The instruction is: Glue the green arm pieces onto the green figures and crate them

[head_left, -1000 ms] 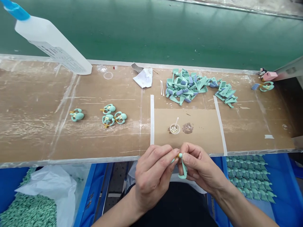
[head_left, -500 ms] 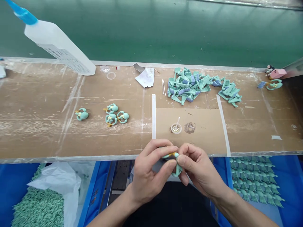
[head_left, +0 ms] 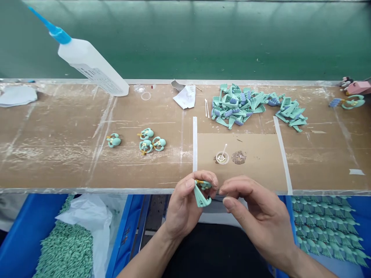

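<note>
My left hand (head_left: 182,210) grips a small teal toy figure (head_left: 202,196) between thumb and fingers, above the front edge of the bench. A pleated, fan-like teal part of it points down, and a bit of ochre shows at its top. To the right, my right hand (head_left: 261,216) is apart from the figure, fingers curved with a gap between thumb and fingertips. Beyond the hands stands a small clear cup (head_left: 226,157) with a cotton swab (head_left: 225,148) in it. Several similar teal figures (head_left: 145,146) without a fan part lie to the left.
A heap of teal and purple parts (head_left: 232,106) lies at the back. A white bottle with a blue nozzle (head_left: 92,65) stands at back left. Below the bench edge are a blue bin of small green pieces (head_left: 69,247) and a bin with rows of teal pieces (head_left: 327,227).
My right hand has let go of the figure and moved right. My left hand has turned the figure so its fan part shows. The view has shifted slightly left.
</note>
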The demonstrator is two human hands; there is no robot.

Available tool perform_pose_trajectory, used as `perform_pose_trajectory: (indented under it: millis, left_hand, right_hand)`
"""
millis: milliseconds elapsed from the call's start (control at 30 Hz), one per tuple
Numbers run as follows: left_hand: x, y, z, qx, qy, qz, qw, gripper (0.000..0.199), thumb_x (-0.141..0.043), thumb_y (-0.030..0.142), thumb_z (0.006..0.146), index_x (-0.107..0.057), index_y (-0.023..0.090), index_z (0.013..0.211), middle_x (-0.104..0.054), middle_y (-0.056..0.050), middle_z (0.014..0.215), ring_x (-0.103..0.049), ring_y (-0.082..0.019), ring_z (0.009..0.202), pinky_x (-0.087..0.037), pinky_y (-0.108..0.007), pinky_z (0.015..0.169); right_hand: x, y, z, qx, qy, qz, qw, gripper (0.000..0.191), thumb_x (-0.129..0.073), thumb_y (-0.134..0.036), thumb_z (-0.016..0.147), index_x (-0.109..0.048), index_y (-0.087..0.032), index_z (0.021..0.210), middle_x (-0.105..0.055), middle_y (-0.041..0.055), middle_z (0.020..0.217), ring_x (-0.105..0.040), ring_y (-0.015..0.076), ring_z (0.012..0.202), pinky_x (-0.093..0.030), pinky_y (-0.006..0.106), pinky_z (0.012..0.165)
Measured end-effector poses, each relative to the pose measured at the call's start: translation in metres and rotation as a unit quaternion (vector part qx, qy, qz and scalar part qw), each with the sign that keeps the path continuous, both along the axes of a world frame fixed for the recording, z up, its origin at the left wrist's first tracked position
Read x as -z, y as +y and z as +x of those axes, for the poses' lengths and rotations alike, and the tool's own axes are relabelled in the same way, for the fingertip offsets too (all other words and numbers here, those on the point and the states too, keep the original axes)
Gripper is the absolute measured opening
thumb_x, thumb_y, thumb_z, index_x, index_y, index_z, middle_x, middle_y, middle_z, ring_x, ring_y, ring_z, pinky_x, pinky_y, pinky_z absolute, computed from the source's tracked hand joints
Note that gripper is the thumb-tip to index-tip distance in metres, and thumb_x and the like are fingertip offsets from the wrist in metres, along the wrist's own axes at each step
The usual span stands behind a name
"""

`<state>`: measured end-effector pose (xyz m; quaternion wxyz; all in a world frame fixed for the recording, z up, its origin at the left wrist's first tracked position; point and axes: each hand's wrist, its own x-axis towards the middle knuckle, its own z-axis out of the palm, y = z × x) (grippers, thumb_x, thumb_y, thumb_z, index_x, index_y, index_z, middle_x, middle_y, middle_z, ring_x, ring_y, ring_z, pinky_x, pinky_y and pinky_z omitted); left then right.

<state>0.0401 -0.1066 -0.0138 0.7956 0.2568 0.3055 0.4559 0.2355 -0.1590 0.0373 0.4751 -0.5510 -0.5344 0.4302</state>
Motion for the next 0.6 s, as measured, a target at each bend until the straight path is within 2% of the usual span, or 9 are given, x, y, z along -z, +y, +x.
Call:
perform_pose_trajectory:
  millis: [67,200,300,467,600]
  left_hand:
    - [0.001,-0.001,-0.001,-0.006,0.019,0.018,1.000,0.035,-0.079,0.052,0.108,-0.089,0.019,0.106,-0.077,-0.013,0.106,-0.069,-0.024,0.091,-0.064,-0.038,0.085]
    - [0.004,-0.004,-0.002,-0.021,0.061,0.068,0.996,0.035,-0.079,0.053,0.109,-0.089,0.019,0.108,-0.078,-0.015,0.110,-0.072,-0.027,0.094,-0.066,-0.041,0.088]
    - [0.006,-0.006,-0.005,-0.033,0.103,0.155,0.982,0.030,-0.078,0.049,0.113,-0.091,0.022,0.117,-0.081,-0.014,0.116,-0.074,-0.028,0.104,-0.066,-0.041,0.095]
    - [0.000,-0.009,-0.013,-0.032,0.217,0.320,0.922,0.029,-0.069,0.043,0.123,-0.088,0.024,0.134,-0.082,-0.014,0.122,-0.076,-0.031,0.116,-0.066,-0.046,0.104]
    - [-0.007,-0.009,-0.012,-0.024,0.263,0.402,0.877,0.030,-0.067,0.041,0.123,-0.085,0.023,0.140,-0.084,-0.016,0.127,-0.078,-0.032,0.117,-0.067,-0.050,0.104]
  right_hand:
    - [0.000,0.000,-0.003,-0.003,-0.005,0.005,1.000,0.010,-0.082,-0.020,0.115,-0.086,-0.029,0.119,-0.087,0.0052,0.106,-0.084,0.0237,0.096,-0.066,0.033,0.082]
    - [0.000,0.000,-0.008,-0.019,-0.022,0.028,0.999,0.012,-0.083,-0.019,0.113,-0.085,-0.029,0.120,-0.089,0.0048,0.108,-0.086,0.0220,0.092,-0.069,0.031,0.082]
    - [-0.001,0.000,-0.010,-0.017,-0.051,0.050,0.997,0.016,-0.083,-0.018,0.112,-0.085,-0.029,0.124,-0.090,0.0057,0.112,-0.087,0.0220,0.088,-0.071,0.031,0.079]
    - [-0.003,0.001,-0.012,-0.031,-0.057,0.069,0.996,0.024,-0.080,-0.013,0.111,-0.086,-0.029,0.127,-0.094,0.0061,0.116,-0.089,0.0219,0.085,-0.073,0.031,0.080]
    - [0.001,-0.001,-0.017,-0.041,-0.033,0.062,0.997,0.016,-0.081,-0.015,0.111,-0.085,-0.028,0.119,-0.092,0.0031,0.102,-0.086,0.0196,0.075,-0.070,0.027,0.073]
